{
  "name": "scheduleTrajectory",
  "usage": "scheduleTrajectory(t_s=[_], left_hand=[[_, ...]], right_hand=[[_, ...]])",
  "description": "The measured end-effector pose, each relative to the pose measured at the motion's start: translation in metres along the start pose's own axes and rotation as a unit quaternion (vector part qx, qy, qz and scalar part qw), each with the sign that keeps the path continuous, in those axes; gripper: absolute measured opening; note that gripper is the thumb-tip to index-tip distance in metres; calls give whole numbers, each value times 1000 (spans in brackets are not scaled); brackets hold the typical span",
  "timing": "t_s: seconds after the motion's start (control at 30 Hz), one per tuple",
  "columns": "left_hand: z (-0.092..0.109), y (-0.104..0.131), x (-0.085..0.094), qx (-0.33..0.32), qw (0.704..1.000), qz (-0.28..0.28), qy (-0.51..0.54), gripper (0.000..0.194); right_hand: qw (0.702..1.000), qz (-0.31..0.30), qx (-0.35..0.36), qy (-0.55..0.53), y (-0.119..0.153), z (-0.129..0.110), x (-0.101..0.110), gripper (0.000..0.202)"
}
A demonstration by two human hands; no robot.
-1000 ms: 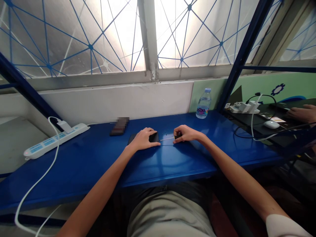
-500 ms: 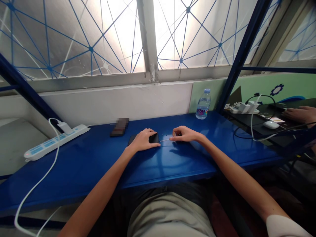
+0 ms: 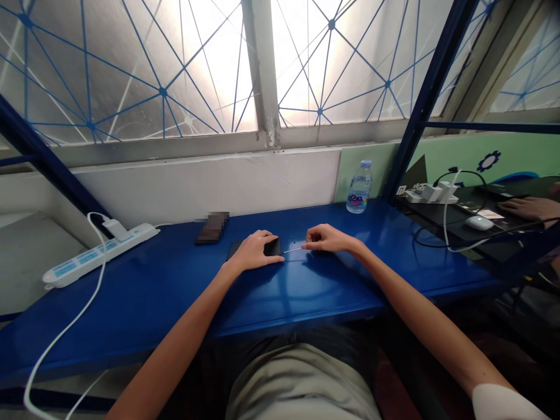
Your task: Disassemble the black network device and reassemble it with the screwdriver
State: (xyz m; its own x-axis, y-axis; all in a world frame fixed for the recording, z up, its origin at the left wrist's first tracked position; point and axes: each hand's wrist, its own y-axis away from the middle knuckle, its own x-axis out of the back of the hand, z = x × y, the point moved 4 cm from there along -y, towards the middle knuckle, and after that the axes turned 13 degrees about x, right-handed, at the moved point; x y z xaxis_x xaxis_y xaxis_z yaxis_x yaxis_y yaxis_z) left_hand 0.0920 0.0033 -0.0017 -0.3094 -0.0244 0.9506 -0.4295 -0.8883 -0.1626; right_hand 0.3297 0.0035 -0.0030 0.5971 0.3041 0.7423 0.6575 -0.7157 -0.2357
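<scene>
My left hand [image 3: 256,251] lies across a flat black device [image 3: 272,246] on the blue table, thumb and forefinger spanning its right end and steadying it. What kind of device it is cannot be told. Between pinched thumb and fingers, my right hand [image 3: 326,238] holds a thin screwdriver [image 3: 294,251]; its handle is hidden in the hand. The slim metal shaft points left, its tip at the device's right edge. Several tiny dark pieces [image 3: 294,241] lie on the table just behind the shaft, too small to name.
A dark, partly blurred-out object [image 3: 213,227] lies behind the device. At the back right stands a water bottle [image 3: 359,188]. A white power strip [image 3: 102,255] with a cable is on the left. Beyond the right frame post, another person's hand [image 3: 525,207] rests near a white mouse [image 3: 479,223].
Both of my hands keep nearly the same place and hold. The whole view has shifted slightly downward. The other person's hand at the right has moved a little.
</scene>
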Motion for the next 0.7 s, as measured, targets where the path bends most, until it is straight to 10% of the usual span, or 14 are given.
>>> scheduleTrajectory(t_s=[0.7], left_hand=[[1, 1, 1, 5, 1000, -4, -4, 78]], right_hand=[[999, -38, -21, 17, 1, 4, -4, 45]])
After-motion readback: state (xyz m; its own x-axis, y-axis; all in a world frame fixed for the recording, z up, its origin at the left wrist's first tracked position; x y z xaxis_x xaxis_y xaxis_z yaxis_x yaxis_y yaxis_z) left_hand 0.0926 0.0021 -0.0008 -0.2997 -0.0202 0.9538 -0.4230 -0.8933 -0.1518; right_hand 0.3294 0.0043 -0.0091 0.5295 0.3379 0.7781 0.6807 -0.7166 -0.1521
